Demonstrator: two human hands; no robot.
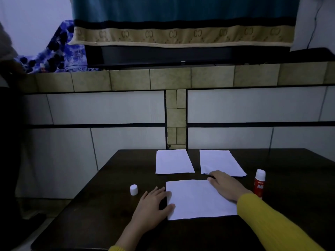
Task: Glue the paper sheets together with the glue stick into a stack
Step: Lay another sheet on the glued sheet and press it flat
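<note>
The near sheet lies flat on the dark table, below two more sheets at the far edge. The left hand presses its left edge, fingers spread; the right hand lies flat on its upper right corner. Neither grips anything. Thin, limp paper likely slides and creases easily, so pinning edges suits it. The uncapped glue stick stands to the right, light and rigid.

Glue stick label too blurred to read, its base hidden behind yellow sleeve, sleeve cut off by bottom edge
</note>
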